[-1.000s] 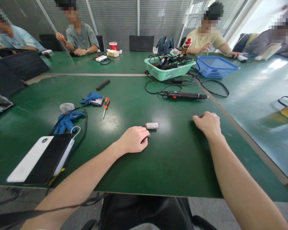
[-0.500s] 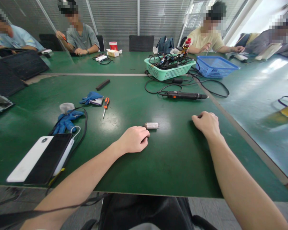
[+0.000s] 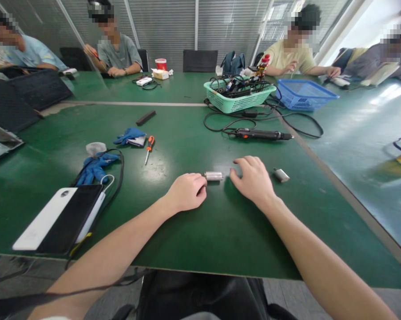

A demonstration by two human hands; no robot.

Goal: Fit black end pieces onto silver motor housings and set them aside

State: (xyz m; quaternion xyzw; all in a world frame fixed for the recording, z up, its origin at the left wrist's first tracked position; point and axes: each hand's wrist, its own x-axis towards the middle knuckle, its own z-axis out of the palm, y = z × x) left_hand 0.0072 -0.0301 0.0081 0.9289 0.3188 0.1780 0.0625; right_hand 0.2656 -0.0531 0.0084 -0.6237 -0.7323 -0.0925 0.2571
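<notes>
My left hand (image 3: pixel 187 192) rests on the table with its fingers curled round the left end of a small silver motor (image 3: pixel 214 176). The motor's shiny body lies level and sticks out to the right of the fingers. Just right of it, my right hand (image 3: pixel 253 178) is spread, thumb and fingers apart, holding nothing. A second silver motor (image 3: pixel 282 175), shorter in view, lies on the table to the right of that hand.
Beyond my hands lie a black electric screwdriver (image 3: pixel 265 134), a green basket (image 3: pixel 233 104) of cables and tools, and a blue basket (image 3: pixel 307 103). An orange screwdriver (image 3: pixel 149 146), blue gloves (image 3: pixel 97 168) and a phone (image 3: pixel 69 218) are leftward. Several people sit around the table.
My right hand has moved left toward the motor at my left hand and its fingers have opened. The second motor now shows on the table where that hand was. My left hand stays put.
</notes>
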